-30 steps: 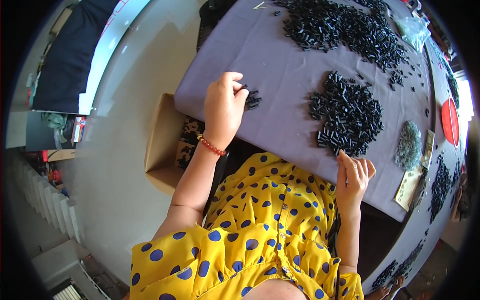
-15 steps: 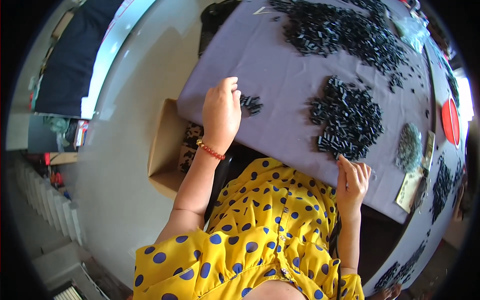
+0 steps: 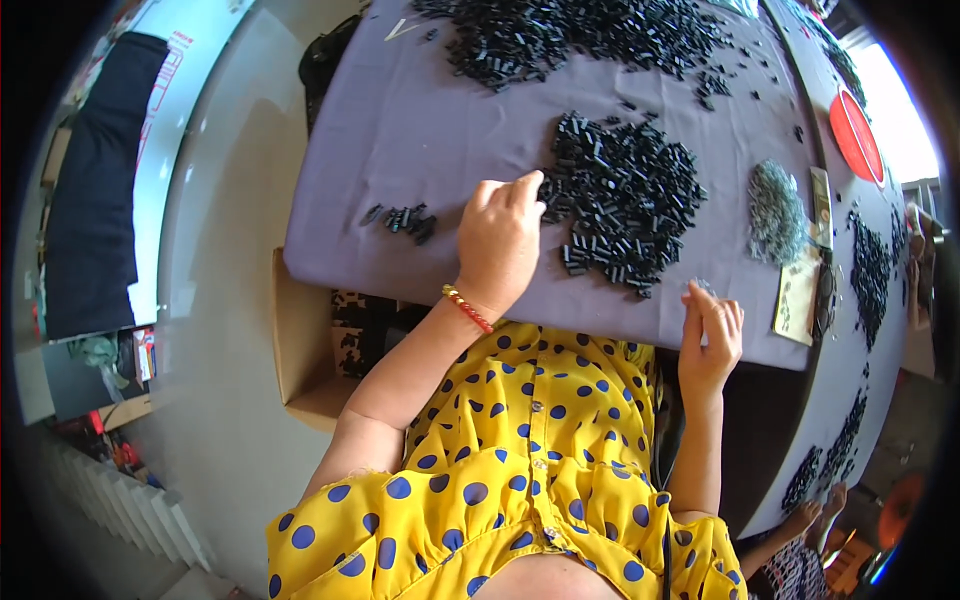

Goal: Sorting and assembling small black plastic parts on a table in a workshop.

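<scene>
A heap of short black cylindrical pieces (image 3: 640,190) lies on the grey-purple tablecloth in front of me. My left hand (image 3: 500,245), with a red bead bracelet on its wrist, reaches over the heap's left edge. Its fingertips are drawn together by the pieces; whatever they may hold is too small to make out. Left of that hand sits a small group of the same black pieces (image 3: 408,222). My right hand (image 3: 712,335) is at the table's near edge, right of the heap, its fingers bent in. A tiny translucent bit shows at its fingertips.
A bigger black heap (image 3: 560,40) spreads along the far side. To the right are a pile of clear small pieces (image 3: 778,215), a yellowish card (image 3: 797,300) and a red basin (image 3: 858,138). An open cardboard box (image 3: 300,340) stands below the table's left corner. Another person's hands (image 3: 815,510) show at lower right.
My left hand has moved right, from the small group of pieces to the heap's left edge. My right hand has come away from the heap's near edge. The view has shifted.
</scene>
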`<state>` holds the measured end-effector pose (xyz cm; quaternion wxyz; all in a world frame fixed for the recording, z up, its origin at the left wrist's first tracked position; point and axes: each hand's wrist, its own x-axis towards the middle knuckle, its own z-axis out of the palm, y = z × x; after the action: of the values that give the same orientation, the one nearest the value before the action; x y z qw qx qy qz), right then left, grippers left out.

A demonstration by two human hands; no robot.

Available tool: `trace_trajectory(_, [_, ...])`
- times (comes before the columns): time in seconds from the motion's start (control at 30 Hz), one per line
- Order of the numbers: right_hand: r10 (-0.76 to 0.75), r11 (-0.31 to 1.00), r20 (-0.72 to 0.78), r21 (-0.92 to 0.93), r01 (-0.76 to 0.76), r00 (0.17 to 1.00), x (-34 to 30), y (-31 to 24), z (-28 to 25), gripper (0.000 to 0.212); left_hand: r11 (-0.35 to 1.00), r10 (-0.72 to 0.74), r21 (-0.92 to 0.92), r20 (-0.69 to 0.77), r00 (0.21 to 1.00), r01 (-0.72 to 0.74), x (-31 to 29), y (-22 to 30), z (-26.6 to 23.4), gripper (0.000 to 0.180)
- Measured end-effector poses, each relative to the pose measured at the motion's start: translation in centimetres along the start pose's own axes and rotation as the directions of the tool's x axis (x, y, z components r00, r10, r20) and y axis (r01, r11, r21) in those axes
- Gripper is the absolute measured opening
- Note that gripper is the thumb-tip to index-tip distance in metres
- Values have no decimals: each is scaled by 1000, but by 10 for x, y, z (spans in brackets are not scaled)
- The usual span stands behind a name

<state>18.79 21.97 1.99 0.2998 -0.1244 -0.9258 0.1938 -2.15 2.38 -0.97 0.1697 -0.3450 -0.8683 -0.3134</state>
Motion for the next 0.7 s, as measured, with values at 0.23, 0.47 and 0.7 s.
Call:
trace_trajectory(0.23, [439, 890, -161, 212, -404, 884, -7, 29, -9, 27, 995, -53, -82, 29, 998, 55, 0, -1, -3, 35])
trace_trajectory(0.47, [20, 972, 3, -234, -19, 1000, -1, 27, -1, 26, 998, -36, -56, 6, 999, 36, -3, 5, -5, 41])
trace_trajectory(0.7, [-67, 966, 93, -242, 88, 993, 8, 35, 7, 19, 981, -27, -191, -5, 1000, 25, -6, 21, -23, 42])
